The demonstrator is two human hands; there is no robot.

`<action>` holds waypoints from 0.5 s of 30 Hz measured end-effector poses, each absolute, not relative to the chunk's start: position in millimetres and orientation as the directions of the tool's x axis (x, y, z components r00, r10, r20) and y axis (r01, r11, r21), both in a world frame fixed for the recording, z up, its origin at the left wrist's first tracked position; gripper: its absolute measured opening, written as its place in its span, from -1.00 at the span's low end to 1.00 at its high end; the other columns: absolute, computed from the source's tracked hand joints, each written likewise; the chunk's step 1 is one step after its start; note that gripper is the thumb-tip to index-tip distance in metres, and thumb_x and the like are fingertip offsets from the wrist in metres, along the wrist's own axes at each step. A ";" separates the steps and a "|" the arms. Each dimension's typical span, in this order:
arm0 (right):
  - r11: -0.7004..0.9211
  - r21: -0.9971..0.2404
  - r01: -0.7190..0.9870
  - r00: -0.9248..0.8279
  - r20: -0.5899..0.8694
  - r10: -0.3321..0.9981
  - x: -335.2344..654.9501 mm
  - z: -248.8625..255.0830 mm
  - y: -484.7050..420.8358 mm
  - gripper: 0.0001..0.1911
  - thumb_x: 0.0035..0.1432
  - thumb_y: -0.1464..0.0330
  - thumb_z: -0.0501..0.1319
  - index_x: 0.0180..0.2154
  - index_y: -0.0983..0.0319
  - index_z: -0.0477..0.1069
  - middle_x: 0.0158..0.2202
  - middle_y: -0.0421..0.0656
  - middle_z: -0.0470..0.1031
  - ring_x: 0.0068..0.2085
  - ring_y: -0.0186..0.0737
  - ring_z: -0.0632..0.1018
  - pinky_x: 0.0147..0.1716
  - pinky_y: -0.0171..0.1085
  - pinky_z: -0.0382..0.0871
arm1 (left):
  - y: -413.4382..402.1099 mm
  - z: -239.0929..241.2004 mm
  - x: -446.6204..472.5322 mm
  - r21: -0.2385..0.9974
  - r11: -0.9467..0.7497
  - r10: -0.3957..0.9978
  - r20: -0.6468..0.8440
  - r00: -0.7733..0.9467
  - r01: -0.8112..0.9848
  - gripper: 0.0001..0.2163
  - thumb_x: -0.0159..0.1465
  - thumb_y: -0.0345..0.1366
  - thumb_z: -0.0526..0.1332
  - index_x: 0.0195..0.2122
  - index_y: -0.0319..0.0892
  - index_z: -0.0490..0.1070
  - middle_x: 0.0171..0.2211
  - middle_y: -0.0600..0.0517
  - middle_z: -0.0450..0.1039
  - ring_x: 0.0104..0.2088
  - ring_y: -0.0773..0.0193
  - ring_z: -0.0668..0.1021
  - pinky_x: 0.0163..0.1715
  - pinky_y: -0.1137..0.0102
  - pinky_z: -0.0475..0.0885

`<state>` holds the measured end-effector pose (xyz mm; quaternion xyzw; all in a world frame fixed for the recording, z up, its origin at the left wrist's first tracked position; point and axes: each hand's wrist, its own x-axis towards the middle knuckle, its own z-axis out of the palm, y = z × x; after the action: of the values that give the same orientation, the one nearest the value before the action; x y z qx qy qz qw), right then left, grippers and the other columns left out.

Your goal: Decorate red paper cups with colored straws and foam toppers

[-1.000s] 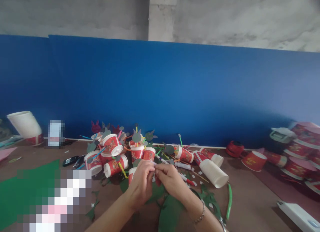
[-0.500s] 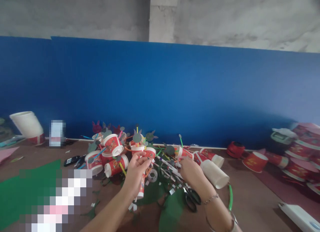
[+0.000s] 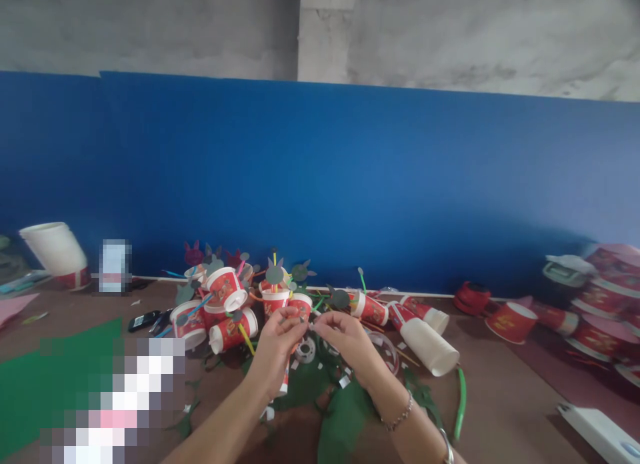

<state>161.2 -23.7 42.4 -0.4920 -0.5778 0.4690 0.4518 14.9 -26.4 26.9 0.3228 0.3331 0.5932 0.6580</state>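
Note:
Near the middle of the table, my left hand (image 3: 277, 341) is closed, thumb and forefinger pinched together. My right hand (image 3: 343, 334) pinches too, its fingertips almost touching those of the left. A tiny pale bit shows between the fingertips, too small to name. Below my left palm a narrow red and white printed piece (image 3: 285, 384) shows in part; I cannot tell whether the hand holds it. Just behind the fingers stand red paper cups (image 3: 301, 305) with straws and grey paper animal heads (image 3: 275, 275). Under the hands lies a white tape roll (image 3: 305, 349).
More cups lie heaped at left (image 3: 233, 332), and a white cup stack (image 3: 430, 347) lies at right. Green paper scraps (image 3: 343, 417), a clear ring (image 3: 393, 354) and a green straw (image 3: 460, 404) are scattered about. A blue panel (image 3: 320, 184) rises behind.
My right hand has moved left from the pile of straws and scraps to meet my left fingertips. Its forearm now covers the place where black scissors showed. My left hand has hardly moved.

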 end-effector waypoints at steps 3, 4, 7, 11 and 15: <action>0.100 -0.991 0.091 -0.152 0.086 0.985 161.1 41.4 -24.3 -0.73 -0.02 0.19 0.25 -0.51 0.28 0.37 -0.50 -0.22 0.37 -0.46 -0.36 0.30 -0.47 -0.36 0.14 | -26.3 26.7 15.4 0.819 0.096 0.994 -0.046 0.102 -0.565 -0.63 -0.02 -0.34 0.42 -0.25 -0.17 0.28 -0.55 0.17 0.41 -0.55 0.44 0.44 -0.53 0.56 0.29; 0.107 -0.989 0.099 -0.154 0.091 0.984 161.2 41.5 -24.3 -0.74 -0.01 0.20 0.25 -0.50 0.28 0.36 -0.49 -0.22 0.37 -0.46 -0.36 0.29 -0.47 -0.36 0.14 | -26.1 26.5 15.4 0.820 0.098 0.993 -0.043 0.110 -0.564 -0.64 -0.02 -0.34 0.42 -0.26 -0.17 0.29 -0.55 0.17 0.40 -0.55 0.45 0.44 -0.54 0.56 0.28; 0.109 -0.981 0.161 -0.116 0.091 0.989 160.9 41.7 -23.7 -0.77 -0.01 0.22 0.26 -0.42 0.28 0.40 -0.46 -0.22 0.38 -0.46 -0.36 0.29 -0.46 -0.36 0.15 | -26.3 25.6 14.8 0.819 0.104 0.992 -0.041 0.123 -0.565 -0.65 -0.01 -0.35 0.41 -0.25 -0.16 0.29 -0.54 0.16 0.41 -0.54 0.44 0.44 -0.54 0.56 0.28; 0.098 -0.973 0.210 -0.137 0.070 0.988 160.7 40.7 -23.4 -0.77 0.03 0.21 0.23 -0.43 0.27 0.39 -0.54 -0.27 0.29 -0.51 -0.39 0.24 -0.52 -0.37 0.08 | -27.9 25.2 14.6 0.820 0.108 0.991 -0.046 0.125 -0.562 -0.65 -0.01 -0.34 0.41 -0.25 -0.15 0.30 -0.54 0.16 0.41 -0.55 0.44 0.44 -0.55 0.56 0.27; 0.192 -0.945 0.263 -0.167 0.152 0.974 160.6 42.0 -26.5 -0.78 0.09 0.24 0.17 -0.48 0.26 0.32 -0.54 -0.27 0.28 -0.48 -0.36 0.26 -0.49 -0.36 0.11 | -25.6 25.5 15.3 0.834 0.092 0.994 -0.042 0.104 -0.545 -0.65 -0.06 -0.32 0.44 -0.30 -0.16 0.32 -0.57 0.17 0.42 -0.56 0.43 0.44 -0.54 0.55 0.28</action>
<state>160.6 -26.5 42.0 -0.4820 -0.6418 0.4142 0.4292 15.3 -25.6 25.5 0.3396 0.3306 0.5818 0.6610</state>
